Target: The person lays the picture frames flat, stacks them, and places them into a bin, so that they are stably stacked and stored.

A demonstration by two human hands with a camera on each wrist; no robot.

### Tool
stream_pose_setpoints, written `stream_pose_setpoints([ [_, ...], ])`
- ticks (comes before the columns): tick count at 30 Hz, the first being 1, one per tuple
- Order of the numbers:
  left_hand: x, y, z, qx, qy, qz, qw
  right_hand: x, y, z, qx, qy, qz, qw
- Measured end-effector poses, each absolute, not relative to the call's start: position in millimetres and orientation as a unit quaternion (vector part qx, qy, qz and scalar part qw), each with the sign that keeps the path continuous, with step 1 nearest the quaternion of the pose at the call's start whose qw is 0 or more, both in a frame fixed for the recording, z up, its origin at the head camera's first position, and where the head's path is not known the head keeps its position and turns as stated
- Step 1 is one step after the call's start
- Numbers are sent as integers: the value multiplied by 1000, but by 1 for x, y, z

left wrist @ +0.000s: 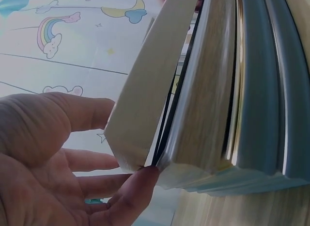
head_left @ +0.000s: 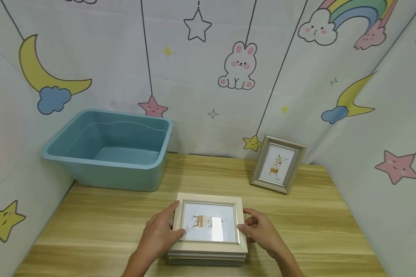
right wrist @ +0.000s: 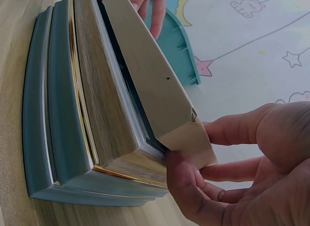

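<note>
A cream picture frame (head_left: 209,246) with a plant print lies on top of a stack of frames (head_left: 206,263) near the table's front. My left hand (head_left: 161,231) grips its left side, thumb on the top face and fingertips at the edge. On the opposite side my right hand (head_left: 261,231) holds it the same way, fingers partly hidden behind the frame. Both wrist views show a narrow gap under the cream frame, above a wood-grain frame (left wrist: 206,90). Lower in the stack are blue-grey frames (right wrist: 65,100).
A blue plastic tub (head_left: 105,167) with nothing in it stands at the back left of the wooden table (head_left: 107,227). A silver-toned picture frame (head_left: 260,163) stands upright, leaning back, at the back right. White cloth printed with cartoons (head_left: 201,77) hangs behind and at both sides.
</note>
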State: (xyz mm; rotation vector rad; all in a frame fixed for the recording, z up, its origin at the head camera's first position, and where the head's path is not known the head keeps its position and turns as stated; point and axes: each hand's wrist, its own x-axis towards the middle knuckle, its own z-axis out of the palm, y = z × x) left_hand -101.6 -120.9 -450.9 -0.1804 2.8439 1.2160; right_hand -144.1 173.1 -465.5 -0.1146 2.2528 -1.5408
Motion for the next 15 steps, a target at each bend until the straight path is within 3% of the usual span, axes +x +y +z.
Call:
stream_pose_setpoints([
  [15,-103,-122,-454,-55,918,393,12,-142,173,-467,-32,815,-546,192],
])
